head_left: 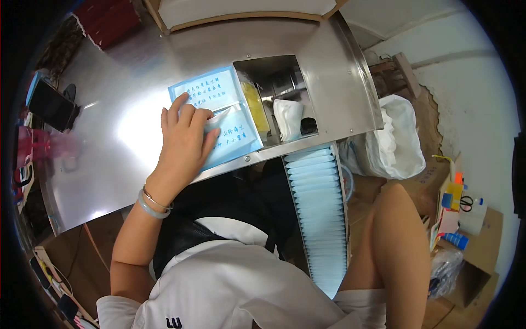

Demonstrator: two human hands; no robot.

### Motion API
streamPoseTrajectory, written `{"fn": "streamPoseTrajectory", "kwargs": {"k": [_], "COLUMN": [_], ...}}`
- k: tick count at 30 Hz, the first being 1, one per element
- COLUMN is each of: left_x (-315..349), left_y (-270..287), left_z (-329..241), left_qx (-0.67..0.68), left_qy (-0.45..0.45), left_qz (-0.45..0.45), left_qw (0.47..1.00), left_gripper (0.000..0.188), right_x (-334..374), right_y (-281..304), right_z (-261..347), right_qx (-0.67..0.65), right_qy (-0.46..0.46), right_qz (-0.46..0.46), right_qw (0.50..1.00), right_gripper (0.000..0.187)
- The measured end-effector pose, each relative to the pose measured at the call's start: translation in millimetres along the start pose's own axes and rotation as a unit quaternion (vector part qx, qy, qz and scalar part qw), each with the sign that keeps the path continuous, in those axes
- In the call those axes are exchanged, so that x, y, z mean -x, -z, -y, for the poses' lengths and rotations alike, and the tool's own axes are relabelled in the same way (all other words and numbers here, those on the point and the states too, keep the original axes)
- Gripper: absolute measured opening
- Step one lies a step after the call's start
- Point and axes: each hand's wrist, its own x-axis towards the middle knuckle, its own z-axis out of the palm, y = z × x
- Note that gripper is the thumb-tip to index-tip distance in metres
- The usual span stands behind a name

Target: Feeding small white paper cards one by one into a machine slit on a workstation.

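Note:
Blue-and-white printed paper sleeves (236, 140) lie on the metal table by its front edge; whether they are one folded piece or two overlapping is hard to tell. My left hand (185, 127) rests on them, fingers apart and slightly bent, thumb near the lower half. A white flap shows across their middle. Just right of them, a rectangular opening in the tabletop holds a yellow piece (254, 109) and a white folded wad (288, 118). My right arm (390, 247) is bent, elbow forward; its hand is outside the picture.
Below the opening, a long metal channel (347, 230) holds a row of light blue folded pieces (315, 203). A white bag (402, 137) stands right of the table. A phone (52, 105) stands at the left, and a white-topped frame (241, 13) at the back. Cardboard boxes (485, 252) sit lower right.

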Motion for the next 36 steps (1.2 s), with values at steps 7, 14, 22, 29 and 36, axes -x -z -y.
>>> {"fn": "streamPoseTrajectory", "kwargs": {"k": [7, 14, 22, 29, 36], "left_x": [-0.4, 0.0, -11.9, -24.2, -22.2], "left_y": [1.2, 12.4, 40.4, 53.6, 51.3], "left_z": [-1.5, -0.2, 8.6, 31.4, 39.5], "left_qx": [0.001, 0.029, 0.098, 0.163, 0.188], "left_qy": [-0.009, -0.010, 0.007, 0.030, 0.031], "left_qz": [0.000, 0.031, 0.153, 0.222, 0.218], "left_qw": [1.000, 0.999, 0.983, 0.961, 0.957], "left_gripper": [0.031, 0.040, 0.046, 0.039, 0.034], "right_x": [-5.4, -23.7, -66.3, -133.8, -124.7], "right_y": [-4.7, -28.1, -76.6, -85.9, -94.2], "right_z": [-1.2, -6.5, -65.0, -130.8, -136.7], "right_qx": [-0.006, -0.014, 0.283, 0.397, 0.396], "right_qy": [-0.016, -0.077, -0.156, -0.248, -0.276], "right_qz": [0.036, 0.112, -0.131, 0.116, 0.185], "right_qw": [0.999, 0.991, 0.937, 0.876, 0.856], "right_gripper": [0.009, 0.008, 0.013, 0.005, 0.007]}}
